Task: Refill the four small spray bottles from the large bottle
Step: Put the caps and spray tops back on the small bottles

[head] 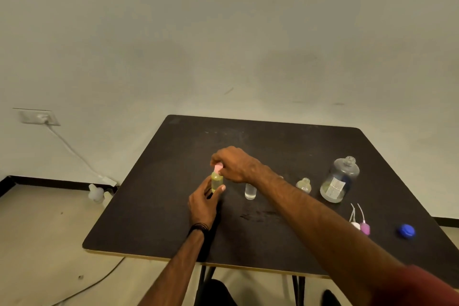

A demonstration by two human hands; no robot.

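Observation:
A small yellowish spray bottle (216, 181) stands on the black table (159, 206). My left hand (202, 202) grips its body from the near side. My right hand (234, 164) is closed on the pink spray cap (218, 169) at the bottle's neck. To the right stand a clear small bottle (250, 192), partly behind my right forearm, and another small open bottle (304, 185). A further small one is mostly hidden by my arm. The large clear bottle (339, 180) stands open at the right, with little liquid in it.
Two loose spray heads with dip tubes, white (355, 224) and purple (364, 228), lie near the table's right front. A blue cap (406, 231) lies further right. On the floor at left are white bottles (96, 192) and a cable from a wall socket (39, 117).

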